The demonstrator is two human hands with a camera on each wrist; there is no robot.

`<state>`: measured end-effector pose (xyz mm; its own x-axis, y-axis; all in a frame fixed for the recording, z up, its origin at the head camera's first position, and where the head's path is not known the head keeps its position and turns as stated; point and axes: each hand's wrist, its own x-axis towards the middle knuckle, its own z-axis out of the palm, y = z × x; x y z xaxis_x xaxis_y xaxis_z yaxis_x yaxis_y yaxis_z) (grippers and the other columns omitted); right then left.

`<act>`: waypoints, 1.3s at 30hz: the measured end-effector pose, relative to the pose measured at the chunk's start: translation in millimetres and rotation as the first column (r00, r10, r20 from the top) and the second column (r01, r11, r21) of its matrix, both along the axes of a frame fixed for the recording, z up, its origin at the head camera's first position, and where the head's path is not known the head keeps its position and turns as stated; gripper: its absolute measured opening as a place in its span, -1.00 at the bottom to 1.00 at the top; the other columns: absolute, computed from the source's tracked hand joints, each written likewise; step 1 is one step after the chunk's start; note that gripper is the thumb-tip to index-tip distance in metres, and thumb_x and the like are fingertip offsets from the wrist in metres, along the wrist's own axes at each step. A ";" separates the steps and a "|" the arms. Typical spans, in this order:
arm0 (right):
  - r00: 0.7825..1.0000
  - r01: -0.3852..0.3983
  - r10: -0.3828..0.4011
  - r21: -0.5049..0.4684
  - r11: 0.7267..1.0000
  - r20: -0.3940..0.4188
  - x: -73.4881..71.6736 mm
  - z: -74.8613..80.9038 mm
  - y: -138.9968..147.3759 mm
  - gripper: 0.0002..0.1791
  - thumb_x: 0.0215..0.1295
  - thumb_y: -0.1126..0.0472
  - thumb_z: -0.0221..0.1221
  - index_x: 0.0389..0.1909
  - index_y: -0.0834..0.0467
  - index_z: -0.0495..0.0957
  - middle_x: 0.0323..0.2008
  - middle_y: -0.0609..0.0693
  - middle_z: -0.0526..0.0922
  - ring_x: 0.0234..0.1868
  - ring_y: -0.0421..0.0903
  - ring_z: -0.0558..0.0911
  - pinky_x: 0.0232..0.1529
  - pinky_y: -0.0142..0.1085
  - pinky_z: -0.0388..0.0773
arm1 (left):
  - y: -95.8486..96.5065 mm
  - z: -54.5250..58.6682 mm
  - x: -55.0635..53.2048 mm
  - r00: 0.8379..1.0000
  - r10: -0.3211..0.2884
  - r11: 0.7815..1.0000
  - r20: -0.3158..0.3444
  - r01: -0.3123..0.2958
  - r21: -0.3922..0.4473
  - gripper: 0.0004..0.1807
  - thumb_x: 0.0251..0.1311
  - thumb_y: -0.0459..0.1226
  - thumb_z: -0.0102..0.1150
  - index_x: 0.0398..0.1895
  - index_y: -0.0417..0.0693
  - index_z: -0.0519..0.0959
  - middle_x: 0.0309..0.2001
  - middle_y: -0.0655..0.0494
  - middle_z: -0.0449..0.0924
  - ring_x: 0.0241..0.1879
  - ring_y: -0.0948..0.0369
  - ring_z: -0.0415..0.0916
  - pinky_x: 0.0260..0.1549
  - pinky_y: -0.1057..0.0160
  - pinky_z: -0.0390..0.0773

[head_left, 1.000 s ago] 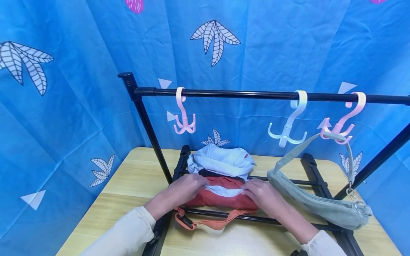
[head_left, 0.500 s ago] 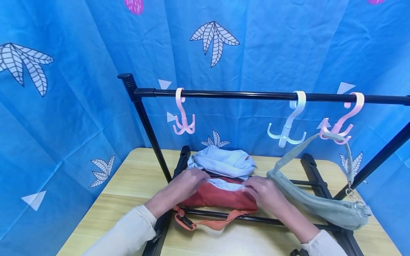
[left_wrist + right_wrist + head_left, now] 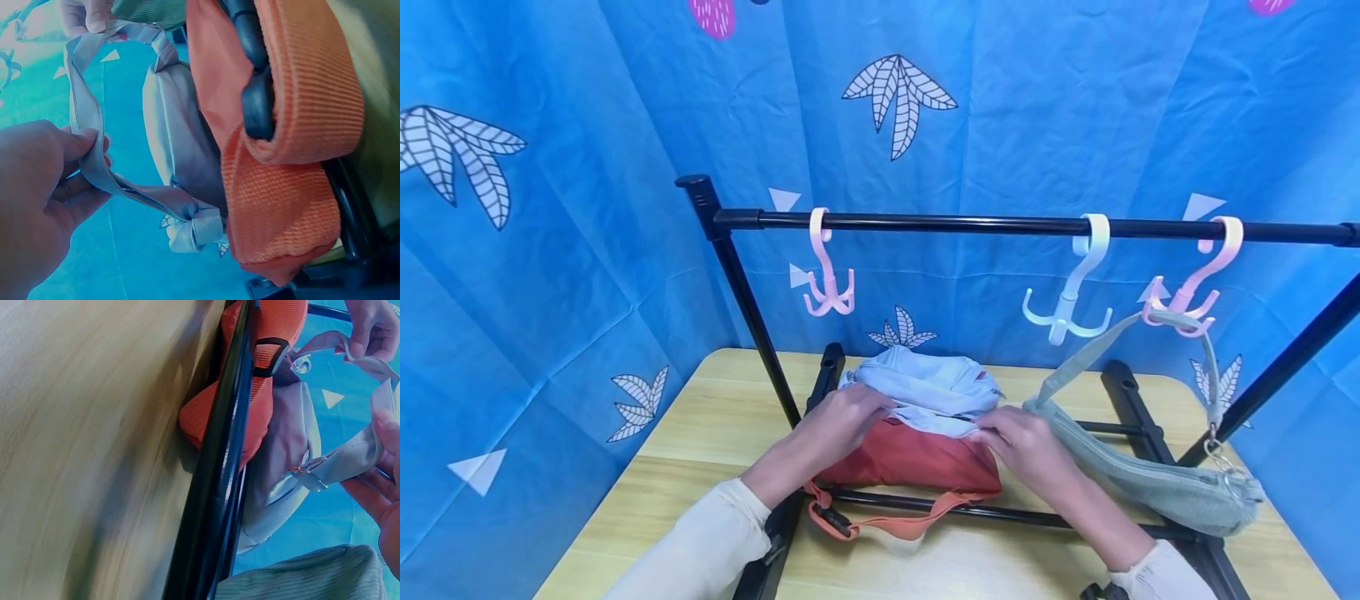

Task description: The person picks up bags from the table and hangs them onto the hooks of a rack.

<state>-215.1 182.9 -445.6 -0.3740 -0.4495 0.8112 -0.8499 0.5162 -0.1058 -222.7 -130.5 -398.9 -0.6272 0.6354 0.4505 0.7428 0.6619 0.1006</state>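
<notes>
My left hand (image 3: 842, 423) pinches one side of a pale grey-blue strap (image 3: 89, 119) between thumb and fingers. On its other side, my right hand (image 3: 1022, 440) pinches the same strap, so it spreads in a loop between both hands. The strap belongs to a pale blue bag (image 3: 925, 372) lying at the back of the rack's base. Just in front of that bag lies a red bag (image 3: 913, 462) with an orange strap (image 3: 898, 525) and a black buckle (image 3: 832, 521). In the head view, the fingertips are partly hidden.
A black rack rail (image 3: 955, 222) crosses above, carrying a pink hook (image 3: 829, 287), a pale blue hook (image 3: 1063, 312) and another pink hook (image 3: 1187, 292). From that last hook hangs a grey-green bag (image 3: 1157, 475) by its strap. Black lower bars (image 3: 1022, 517) run over the wooden table (image 3: 700, 433).
Both hands have shifted slightly up and back with the strap. It lay across the middle of the red bag and is now at its back edge, uncovering more red fabric.
</notes>
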 end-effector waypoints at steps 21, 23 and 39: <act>0.999 0.008 -0.015 -0.142 0.990 -0.050 9.5 20.5 9.1 -0.61 0.48 -0.06 0.19 -0.24 0.19 0.76 -0.37 0.00 0.81 -0.41 -0.13 0.75 -0.32 -0.48 0.68 | 14.5 18.2 -0.3 0.997 -0.050 0.991 -0.056 0.057 0.118 -0.83 0.37 -0.35 0.30 -0.03 -0.05 0.75 -0.12 0.12 0.82 -0.04 0.24 0.75 -0.03 0.33 0.74; 0.998 0.004 -0.013 -0.153 0.988 -0.059 10.4 23.1 10.9 -0.61 0.48 -0.06 0.19 -0.25 0.19 0.77 -0.36 0.00 0.81 -0.40 -0.12 0.76 -0.29 -0.49 0.68 | 15.8 20.6 0.1 0.996 -0.057 0.990 -0.075 0.066 0.124 -0.83 0.37 -0.36 0.31 -0.04 -0.04 0.76 -0.13 0.13 0.82 -0.07 0.25 0.75 -0.05 0.35 0.74; 0.999 -0.005 -0.006 -0.196 0.981 -0.054 21.6 39.8 22.6 -0.63 0.47 -0.03 0.21 -0.23 0.21 0.76 -0.35 0.01 0.81 -0.38 -0.14 0.74 -0.16 -0.59 0.65 | 26.3 36.8 4.7 0.990 -0.076 0.981 -0.117 0.096 0.169 -0.82 0.34 -0.35 0.34 -0.03 -0.05 0.75 -0.12 0.12 0.82 -0.10 0.25 0.72 -0.05 0.33 0.74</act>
<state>-193.5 205.5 -405.9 -0.3273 -0.2795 0.9027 -0.8569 0.4904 -0.1588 -218.0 -104.2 -362.1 -0.5144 0.5906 0.6218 0.8091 0.5745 0.1237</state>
